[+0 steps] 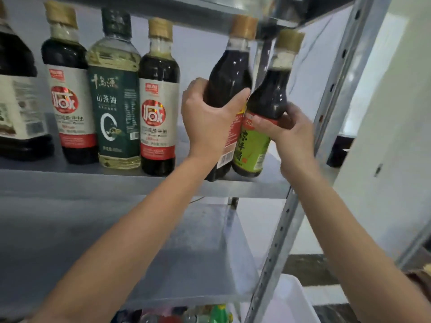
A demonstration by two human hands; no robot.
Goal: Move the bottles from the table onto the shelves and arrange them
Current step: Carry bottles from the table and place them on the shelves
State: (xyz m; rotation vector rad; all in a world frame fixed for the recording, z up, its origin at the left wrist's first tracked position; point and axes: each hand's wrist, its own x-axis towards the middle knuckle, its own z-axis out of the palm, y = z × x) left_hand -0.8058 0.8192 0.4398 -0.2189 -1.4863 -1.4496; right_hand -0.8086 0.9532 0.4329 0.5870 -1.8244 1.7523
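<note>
My left hand (207, 120) grips a dark sauce bottle with a red label (229, 73), tilted, its base on the grey shelf (140, 180). Right beside it, my right hand (289, 129) holds a dark bottle with a green label (268, 94), also tilted and touching the first bottle. To the left stand a dark soy bottle with a red and white label (158, 108), a green-labelled oil bottle (114, 103), another red and white soy bottle (70, 96) and a large dark jug (16, 101).
A perforated metal upright (293, 206) borders the shelf on the right. A lower grey shelf (163, 252) lies beneath. Coloured bottles (186, 315) show at the bottom edge, next to a white bin (286, 301). The shelf above (186, 10) sits just over the bottle caps.
</note>
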